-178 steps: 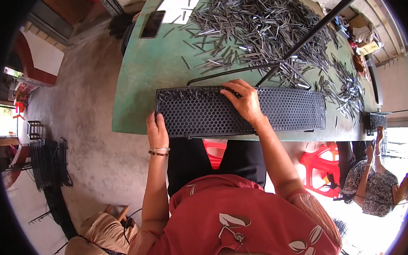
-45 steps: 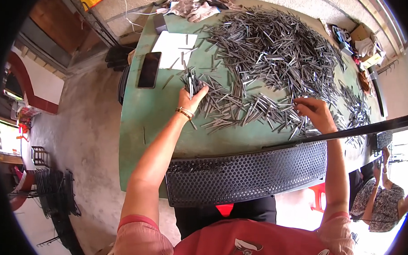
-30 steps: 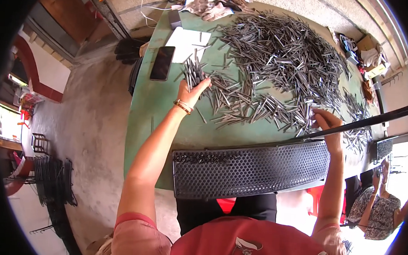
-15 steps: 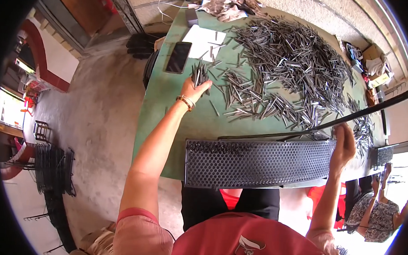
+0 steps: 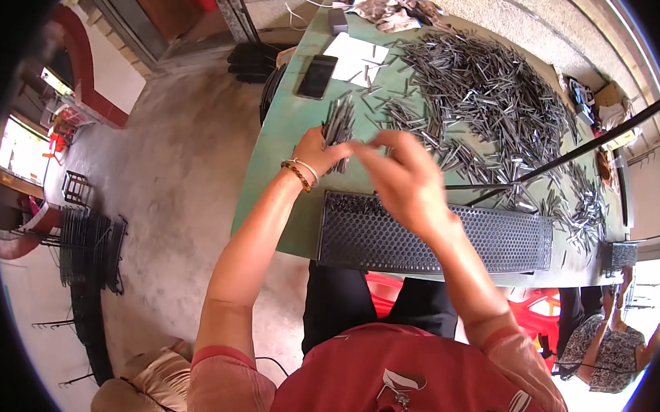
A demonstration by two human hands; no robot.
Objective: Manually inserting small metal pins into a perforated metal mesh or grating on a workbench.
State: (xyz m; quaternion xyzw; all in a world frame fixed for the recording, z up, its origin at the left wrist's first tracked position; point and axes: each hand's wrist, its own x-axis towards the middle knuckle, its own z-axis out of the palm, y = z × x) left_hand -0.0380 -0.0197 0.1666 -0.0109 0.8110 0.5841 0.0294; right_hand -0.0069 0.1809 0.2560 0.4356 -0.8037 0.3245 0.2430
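Note:
Above the green table (image 5: 272, 181), my left hand (image 5: 319, 158) is closed round a bundle of thin dark metal strips (image 5: 340, 118) that stick up out of the fist. My right hand (image 5: 408, 184) reaches across to this bundle, its fingertips beside it; motion blurs the fingers, so their grip is unclear. Below both hands, along the near table edge, lies a long black perforated panel (image 5: 491, 231), with small dark pieces (image 5: 356, 205) gathered at its far left corner. A long black bar (image 5: 594, 151) slants up to the right behind the panel.
A large heap of loose dark strips (image 5: 490, 88) spreads over the far table. A phone (image 5: 317, 76), white paper (image 5: 355, 56) and a small dark box (image 5: 338, 21) lie at the far left. Crumpled cloths (image 5: 394, 10) sit at the back. Another person (image 5: 603, 350) is at the right.
My right hand has left the bar at the panel's right end and moved left to the bundle. The bar's right end now angles up more steeply. My left hand keeps the strips.

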